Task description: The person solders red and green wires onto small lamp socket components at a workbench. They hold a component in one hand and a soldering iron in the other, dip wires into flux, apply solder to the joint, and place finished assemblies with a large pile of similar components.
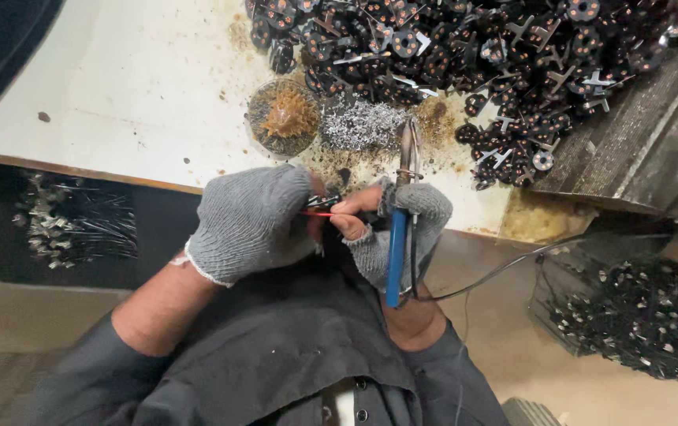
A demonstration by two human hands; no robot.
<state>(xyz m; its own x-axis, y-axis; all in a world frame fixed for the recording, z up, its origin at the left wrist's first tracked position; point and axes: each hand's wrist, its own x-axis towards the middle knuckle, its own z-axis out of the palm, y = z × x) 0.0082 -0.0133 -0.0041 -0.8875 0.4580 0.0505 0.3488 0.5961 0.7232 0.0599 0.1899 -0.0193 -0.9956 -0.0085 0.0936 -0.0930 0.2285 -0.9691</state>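
Surface, white & stained, sits just beyond both grips; a big heap of black round parts w/ metal tabs covers its far side, well past the hands. Nearer, just ahead of the grips: a small round dish w/ amber flux-like lump & a pile of silvery wire scraps.

Soldering iron, blue handle, is in the right hand, fingers closed round the handle; the metal tip points away from the body, above the grip, the cord trails off below it. Looks stiff, light-to-moderate weight, and the handle is prob. the only safe hold, as the tip end could be hot. Gloved grip should stop slip.

Left hand, grey knit glove, closed in a fist around a small black part w/ red wire, which pokes out toward the right hand's bare fingertips; those pinch it too. Part sits between the two grips, in the air, in front of the chest. Seems v. light, tiny, rigid body but thin wire likely bends easily: best held by the body, close to the end, not by the wire.
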